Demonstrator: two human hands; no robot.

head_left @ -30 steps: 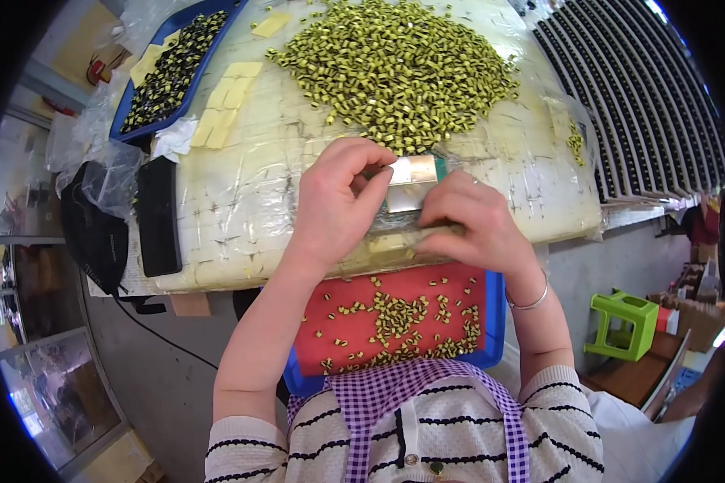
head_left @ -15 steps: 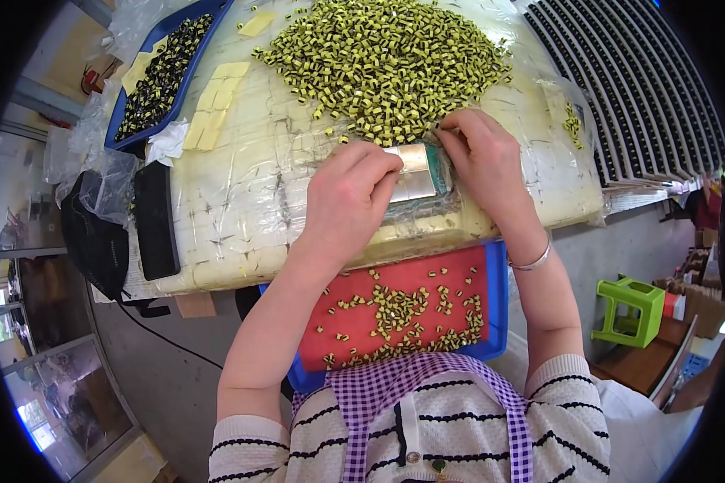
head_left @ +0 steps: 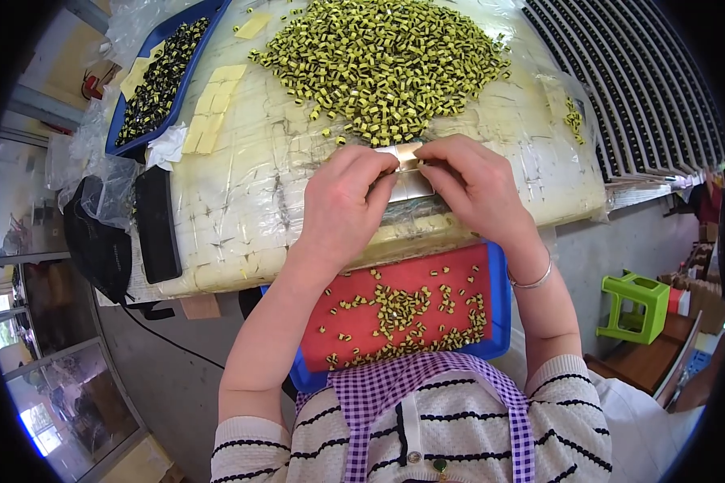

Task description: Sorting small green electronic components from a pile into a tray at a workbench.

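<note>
My left hand (head_left: 342, 205) and my right hand (head_left: 475, 181) meet over a small shiny metal block (head_left: 407, 181) at the near edge of the table, fingers of both pinched on it. Just beyond lies a big heap of small yellow-and-black parts (head_left: 379, 60) on the plastic-wrapped tabletop (head_left: 250, 185). Below the table edge, on my lap, sits a blue tray with a red liner (head_left: 403, 310) holding several of the same parts.
A blue tray of dark parts (head_left: 157, 80) stands at the far left, with yellow pads (head_left: 205, 109) beside it. A black flat device (head_left: 157, 221) lies at the left edge. Ridged black trays (head_left: 628, 88) fill the right. A green stool (head_left: 632, 306) stands on the floor.
Both hands have shifted slightly up the table toward the heap, keeping hold of the metal block. My right hand has closed in over the block's right end.
</note>
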